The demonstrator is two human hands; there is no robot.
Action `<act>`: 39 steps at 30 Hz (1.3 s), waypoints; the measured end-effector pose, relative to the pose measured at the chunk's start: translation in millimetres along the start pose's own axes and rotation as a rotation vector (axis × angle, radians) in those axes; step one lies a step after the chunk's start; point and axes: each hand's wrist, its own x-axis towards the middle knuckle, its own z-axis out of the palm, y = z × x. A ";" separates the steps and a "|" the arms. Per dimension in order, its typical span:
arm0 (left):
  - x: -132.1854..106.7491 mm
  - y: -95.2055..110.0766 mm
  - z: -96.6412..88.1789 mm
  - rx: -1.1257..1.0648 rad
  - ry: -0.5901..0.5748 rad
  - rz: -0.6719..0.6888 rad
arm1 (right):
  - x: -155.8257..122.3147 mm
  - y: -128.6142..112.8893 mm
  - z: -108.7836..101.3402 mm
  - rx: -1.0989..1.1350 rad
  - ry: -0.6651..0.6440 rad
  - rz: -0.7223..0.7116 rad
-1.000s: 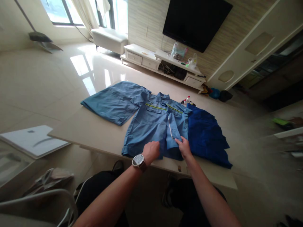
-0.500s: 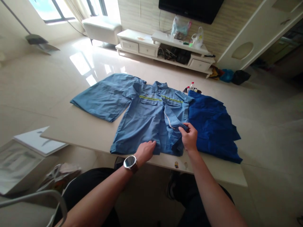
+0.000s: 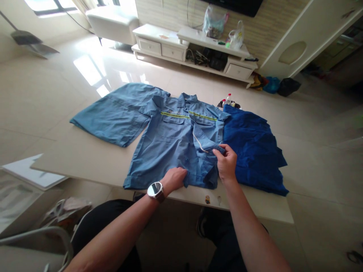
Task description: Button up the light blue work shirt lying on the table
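Note:
A light blue work shirt [image 3: 167, 147] with a yellow reflective stripe lies spread on a beige table [image 3: 85, 162], its long sleeve [image 3: 116, 115] stretched out to the left. The other sleeve [image 3: 205, 145] lies folded in across the shirt front. My right hand [image 3: 227, 163] pinches the end of that folded sleeve between fingers and thumb. My left hand [image 3: 176, 179] rests flat on the shirt's lower hem, with a wristwatch [image 3: 155, 190] on that wrist. A dark blue garment [image 3: 252, 151] lies right of my right hand.
Two small items [image 3: 212, 200] sit near the table's front edge. A bottle [image 3: 227, 99] stands behind the garments. Beyond the table are a white TV cabinet [image 3: 193, 51] holding plastic bags, and bags on the floor [image 3: 287, 87]. A white sheet [image 3: 31, 172] lies at lower left.
The folded sleeve has risen from near the hem toward the shirt's middle, held by my right hand. The view has tilted, so the room and table sit lower-left in the frame.

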 end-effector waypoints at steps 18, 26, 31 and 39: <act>-8.5 5.9 -16.4 -0.759 0.692 -0.202 | -35.3 -10.7 8.4 -0.118 -0.116 -0.108; 3.3 -1.8 -25.7 -1.089 0.723 -0.174 | -30.9 -8.7 31.2 -0.249 -0.229 -0.262; 12.4 -10.1 -35.2 -1.240 0.752 -0.259 | -25.9 -1.9 46.1 -0.261 -0.296 -0.251; 15.0 -11.8 -36.6 -1.333 0.751 -0.276 | -28.2 0.7 47.7 -0.309 -0.331 -0.261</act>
